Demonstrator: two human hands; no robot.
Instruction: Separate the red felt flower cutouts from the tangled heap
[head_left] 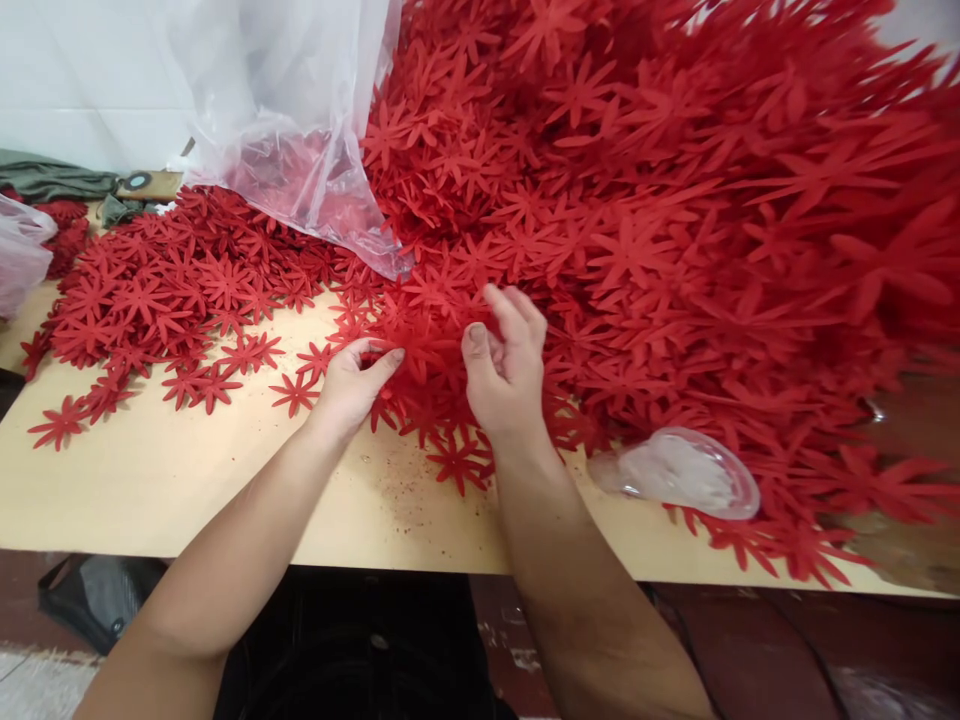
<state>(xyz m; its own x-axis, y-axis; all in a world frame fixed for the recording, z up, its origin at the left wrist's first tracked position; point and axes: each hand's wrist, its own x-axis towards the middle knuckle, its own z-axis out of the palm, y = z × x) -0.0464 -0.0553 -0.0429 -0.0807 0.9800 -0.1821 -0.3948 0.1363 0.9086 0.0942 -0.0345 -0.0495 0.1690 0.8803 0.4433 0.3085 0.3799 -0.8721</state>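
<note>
Red flower-shaped pieces with narrow petals lie in a large pile (630,250) that rises at the right and in a lower heap (157,300) at the left. My left hand (356,382) pinches the edge of a red flower piece (424,350) between thumb and fingertips. To the right of that piece, my right hand (508,365) is raised with its thumb and fingers apart and curved, and nothing shows in its grasp. The piece between the hands is blurred, so its outline is unclear.
A clear plastic bag (300,150) hangs over the pieces at the upper middle. An oval clear container (690,472) with whitish contents sits right of my right forearm. The table's (150,500) front edge runs before my body. Dark green cloth (60,175) lies at the far left.
</note>
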